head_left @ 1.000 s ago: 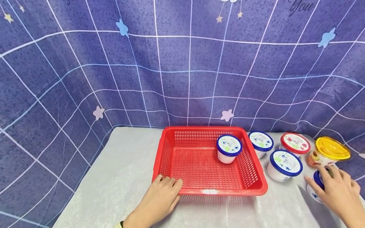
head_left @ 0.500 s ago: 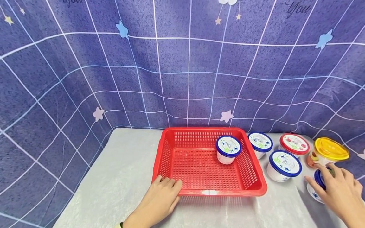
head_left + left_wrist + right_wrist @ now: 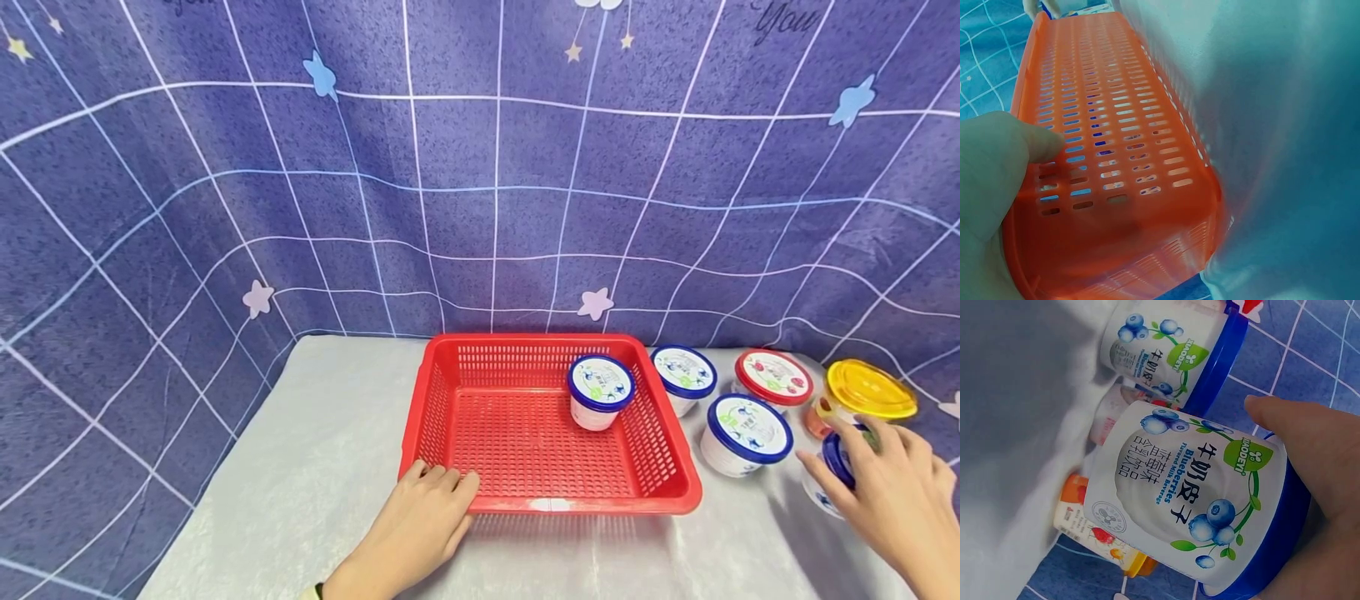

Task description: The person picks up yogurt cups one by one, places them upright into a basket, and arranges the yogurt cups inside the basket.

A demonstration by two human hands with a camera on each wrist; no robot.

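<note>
Clearly, a purple curtain (image 3: 465, 217) with a pale grid takes up most of my view, hanging behind a whitish table (image 3: 337, 433). On the table sits a red basket (image 3: 551, 505), straight ahead of me. My left hand (image 3: 427, 517) grips its near rim by the left corner, the thumb (image 3: 1044, 144) lying against the slotted outer wall. Well over to the right, my right hand (image 3: 896, 500) grasps a blueberry tub (image 3: 1191, 494) around its blue lid (image 3: 1282, 534); whether its base touches the table, I cannot tell. Just beyond stands a yellow-lidded tub (image 3: 870, 392), partly hidden by my fingers. Between the basket and my right hand are a nearer blue-lidded tub (image 3: 747, 437), a red-lidded tub (image 3: 774, 379) and a farther blue-lidded tub (image 3: 684, 375). One more tub (image 3: 600, 392) stands upright inside the basket, toward its right side. Little stars (image 3: 596, 303) dot the curtain.
</note>
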